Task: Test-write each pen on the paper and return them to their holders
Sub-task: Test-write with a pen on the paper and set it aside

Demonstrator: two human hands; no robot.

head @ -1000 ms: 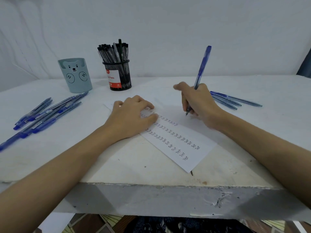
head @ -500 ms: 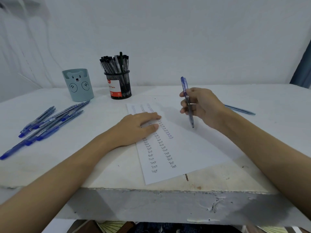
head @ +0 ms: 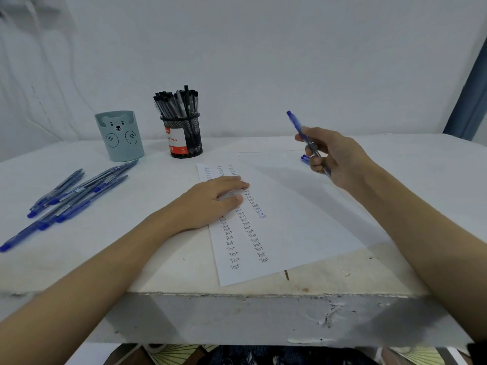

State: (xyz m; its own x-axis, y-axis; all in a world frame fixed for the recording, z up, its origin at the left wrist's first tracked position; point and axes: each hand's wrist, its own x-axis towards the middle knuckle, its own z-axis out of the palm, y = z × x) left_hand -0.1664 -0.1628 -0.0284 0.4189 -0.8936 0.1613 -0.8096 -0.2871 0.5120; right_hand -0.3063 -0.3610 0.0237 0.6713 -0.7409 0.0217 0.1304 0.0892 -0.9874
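Observation:
A white paper (head: pixel 297 225) with columns of the handwritten word "Test" lies on the table. My left hand (head: pixel 210 201) rests flat on its upper left part, fingers straight. My right hand (head: pixel 332 156) is lifted above the table to the right of the paper and grips a blue pen (head: pixel 297 127), whose end points up and to the left. A teal bear-faced holder (head: pixel 120 135) stands at the back left. Beside it a black mesh holder (head: pixel 184 135) is full of black pens. Several blue pens (head: pixel 79 193) lie loose at the left.
The tips of other blue pens (head: pixel 305 158) show just behind my right hand. The white table's chipped front edge (head: pixel 237 296) runs below the paper. A white wall closes off the back, and a blue-grey upright (head: pixel 471 83) stands at the far right.
My right hand lifted the pen off the paper and moved it up and right. The paper swung round under my left hand, whose fingers straightened.

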